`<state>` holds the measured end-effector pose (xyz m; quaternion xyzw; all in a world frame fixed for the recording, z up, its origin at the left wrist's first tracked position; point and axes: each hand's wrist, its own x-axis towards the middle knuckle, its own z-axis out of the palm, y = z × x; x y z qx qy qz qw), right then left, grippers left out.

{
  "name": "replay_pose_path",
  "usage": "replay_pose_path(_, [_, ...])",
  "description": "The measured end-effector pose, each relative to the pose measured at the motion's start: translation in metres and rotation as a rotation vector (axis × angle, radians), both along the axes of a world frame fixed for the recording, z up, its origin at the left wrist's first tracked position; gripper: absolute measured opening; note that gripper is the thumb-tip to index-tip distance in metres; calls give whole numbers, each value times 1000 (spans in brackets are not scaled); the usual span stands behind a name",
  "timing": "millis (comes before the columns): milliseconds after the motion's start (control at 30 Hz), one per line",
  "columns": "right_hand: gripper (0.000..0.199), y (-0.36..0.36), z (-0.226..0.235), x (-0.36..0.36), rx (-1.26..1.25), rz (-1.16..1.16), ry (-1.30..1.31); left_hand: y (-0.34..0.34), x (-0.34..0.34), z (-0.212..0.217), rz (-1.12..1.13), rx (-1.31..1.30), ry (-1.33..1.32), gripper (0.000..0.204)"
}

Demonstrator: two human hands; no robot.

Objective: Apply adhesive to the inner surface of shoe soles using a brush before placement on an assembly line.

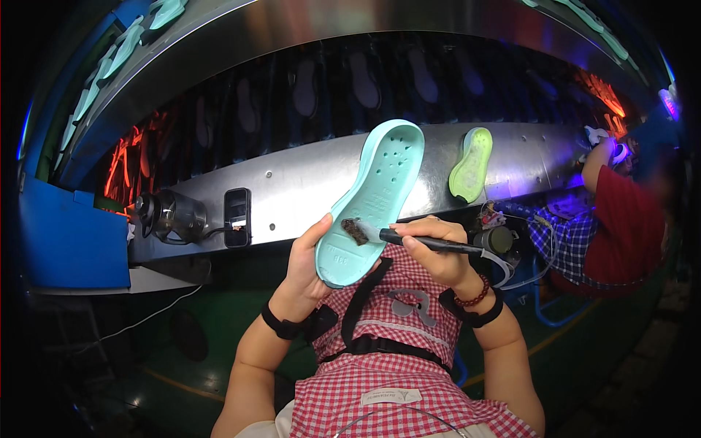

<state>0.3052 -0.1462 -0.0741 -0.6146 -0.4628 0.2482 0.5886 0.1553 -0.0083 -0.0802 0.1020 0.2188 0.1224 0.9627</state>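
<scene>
At picture centre a mint-green shoe sole [372,201] stands tilted, toe toward 1 o'clock. The left hand [305,266] is wrapped round its heel from 8 o'clock, while the right hand [437,252] — fingers closed on a black-handled brush [409,239] — presses the bristles against the heel. At 2 o'clock a lime sole [471,164] leans on the steel conveyor wall [292,186] — beyond it, another person's red sleeve [621,212].

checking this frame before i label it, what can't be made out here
- Head view: the underside of the mint shoe sole, turned away from the camera.
- The left hand fingers, hidden behind the sole.
- The brush bristles, a dark blur at the heel.
- The soles in the dark rack, too dim to tell colour.
- The co-worker's hands, small, washed in violet light.
</scene>
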Motion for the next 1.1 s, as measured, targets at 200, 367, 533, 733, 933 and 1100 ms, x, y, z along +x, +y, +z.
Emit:
replay_pose_path(200, [15, 8, -5, 19, 63, -236, -335, -2, -2, -6, -66, 66, 29, 51])
replay_pose_path(367, [18, 37, -20, 34, 164, -417, -553, -11, -2, -6, -45, 66, 50, 49])
replay_pose_path(533, [21, 24, -1, -2, 76, -159, -331, 2, 5, -18, 24, 49, 93, 45])
replay_pose_path(733, [21, -21, 34, 27, 309, 103, 730, 33, -4, 54, 79, 341, -13, 60])
replay_pose_path(933, [22, -45, 0, 49, 291, -144, 862, 142, 82, 140, 205, 480, -420, 56])
replay_pose_path(1100, [21, -37, -11, 50, 252, -151, 970, 254, 151, 150, 579, 70, -332, 65])
